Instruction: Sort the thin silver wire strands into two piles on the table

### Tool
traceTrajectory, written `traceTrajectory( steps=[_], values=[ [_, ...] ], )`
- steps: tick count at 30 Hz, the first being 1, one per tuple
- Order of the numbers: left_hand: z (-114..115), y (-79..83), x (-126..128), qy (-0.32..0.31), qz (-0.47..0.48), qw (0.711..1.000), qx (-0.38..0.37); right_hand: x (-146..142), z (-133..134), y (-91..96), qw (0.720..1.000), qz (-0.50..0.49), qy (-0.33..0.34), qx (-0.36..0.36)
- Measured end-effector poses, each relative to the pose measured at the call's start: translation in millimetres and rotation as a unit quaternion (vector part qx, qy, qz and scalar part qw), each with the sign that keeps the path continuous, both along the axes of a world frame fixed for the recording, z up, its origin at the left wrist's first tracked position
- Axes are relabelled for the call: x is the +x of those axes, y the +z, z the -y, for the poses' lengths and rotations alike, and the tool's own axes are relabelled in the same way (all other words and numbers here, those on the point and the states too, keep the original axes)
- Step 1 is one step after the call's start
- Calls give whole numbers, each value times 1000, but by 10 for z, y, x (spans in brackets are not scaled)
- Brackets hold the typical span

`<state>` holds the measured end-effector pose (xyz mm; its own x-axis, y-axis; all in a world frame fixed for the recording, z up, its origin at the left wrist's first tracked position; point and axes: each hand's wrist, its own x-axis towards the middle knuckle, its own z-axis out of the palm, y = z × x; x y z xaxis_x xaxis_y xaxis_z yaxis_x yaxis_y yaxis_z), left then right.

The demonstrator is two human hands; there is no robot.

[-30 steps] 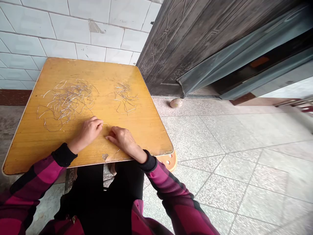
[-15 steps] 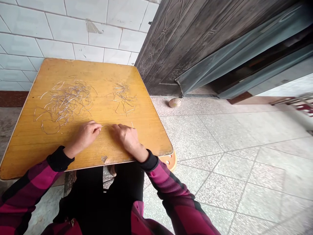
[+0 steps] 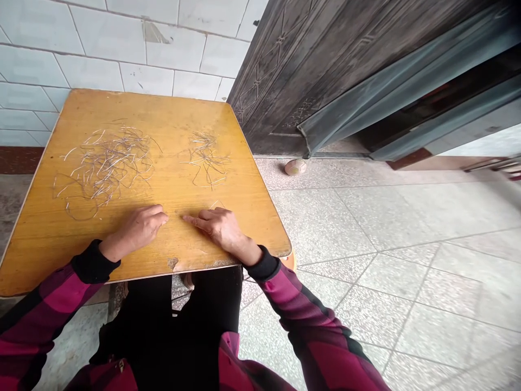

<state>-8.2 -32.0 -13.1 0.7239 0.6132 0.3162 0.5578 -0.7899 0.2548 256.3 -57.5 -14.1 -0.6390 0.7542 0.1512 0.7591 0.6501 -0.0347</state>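
Note:
My left hand rests low over the wooden table, thumb and fingers pinched together; whatever lies in the pinch is too small to see. Just to its right is my right hand, its index finger stretched toward the left hand and the other fingers curled. A thin bent wire sticks up behind those curled fingers, seemingly held by them. A gap separates the two hands. Beyond the left hand spreads a large loose tangle of thin wires. A smaller bunch of wires lies beyond the right hand.
The yellow wooden table has a chipped front edge and stands against a white tiled wall. A dark carved door with a grey curtain is on the right. A roundish object sits on the tiled floor.
The wire that stretched between my hands no longer shows there. My right hand has shifted slightly right, with its index finger now extended. The left hand stays pinched, and the view has moved a little.

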Motion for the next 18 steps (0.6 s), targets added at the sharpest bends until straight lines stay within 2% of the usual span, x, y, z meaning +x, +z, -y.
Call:
traceTrajectory(
  steps=[6,9,12,15,18],
  values=[
    [38,40,-42,-20,-53,998,11,34,-40,19,999,-35,2,-26],
    [39,48,-126,-16,-61,998,24,112,-54,38,999,-10,-30,-23],
    [40,82,-183,18,-36,998,37,168,-45,50,997,-7,-70,-26],
    [107,143,-93,17,12,998,52,121,-12,66,998,4,-63,-29],
    [261,147,135,-51,-10,994,93,0,27,87,998,35,-51,-12]
  ],
)
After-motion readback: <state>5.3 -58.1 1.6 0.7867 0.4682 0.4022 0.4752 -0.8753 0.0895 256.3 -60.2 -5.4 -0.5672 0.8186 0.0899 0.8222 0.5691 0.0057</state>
